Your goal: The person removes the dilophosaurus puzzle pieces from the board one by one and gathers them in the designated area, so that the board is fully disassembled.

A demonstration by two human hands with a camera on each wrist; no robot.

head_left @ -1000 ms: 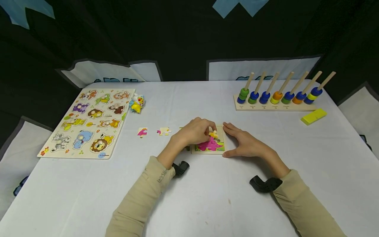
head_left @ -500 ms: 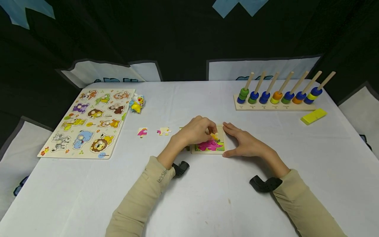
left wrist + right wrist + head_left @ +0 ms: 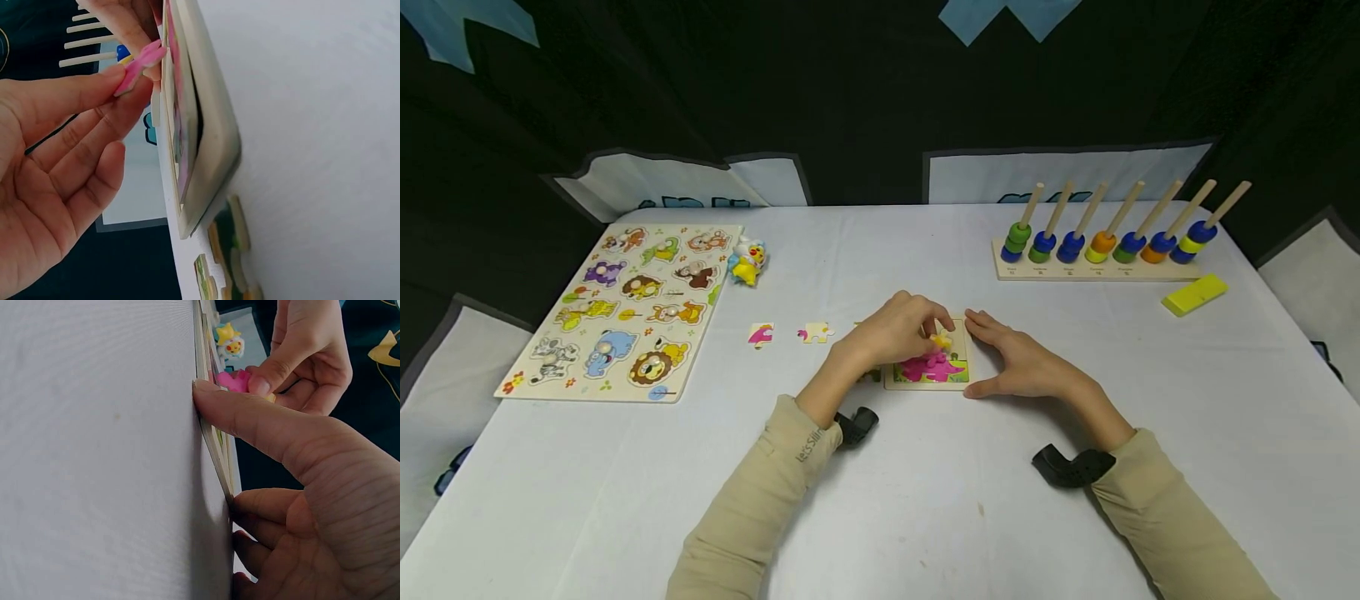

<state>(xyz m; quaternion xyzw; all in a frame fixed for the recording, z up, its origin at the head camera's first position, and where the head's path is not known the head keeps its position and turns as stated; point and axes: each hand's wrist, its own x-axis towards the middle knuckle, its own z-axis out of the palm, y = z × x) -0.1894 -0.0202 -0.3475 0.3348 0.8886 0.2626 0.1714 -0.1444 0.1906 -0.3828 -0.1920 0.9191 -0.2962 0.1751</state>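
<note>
My left hand [image 3: 897,330] pinches a pink and yellow jigsaw piece [image 3: 141,65] between thumb and fingers, tilted just above a small wooden puzzle board [image 3: 927,387]. Pink and green pieces lie inside that board's frame; in the left wrist view one of them sits raised at an edge. My right hand [image 3: 1024,360] is spread along the board's right side, thumb and fingertips touching its edge. Two loose pieces, one mostly pink [image 3: 761,334] and one cream and pink [image 3: 815,333], lie to the left. Darker pieces [image 3: 230,240] beside the board are partly hidden under my left hand.
A large animal peg puzzle [image 3: 625,317] lies at the left, with a small yellow and white toy figure [image 3: 747,261] by its corner. At the back right stands a counting stacker [image 3: 1097,271] with upright pegs; a yellow block [image 3: 1195,295] lies before it.
The piece in my left hand has shifted and turned slightly over the board, and the fingers have adjusted around it. My right hand stays in place.
</note>
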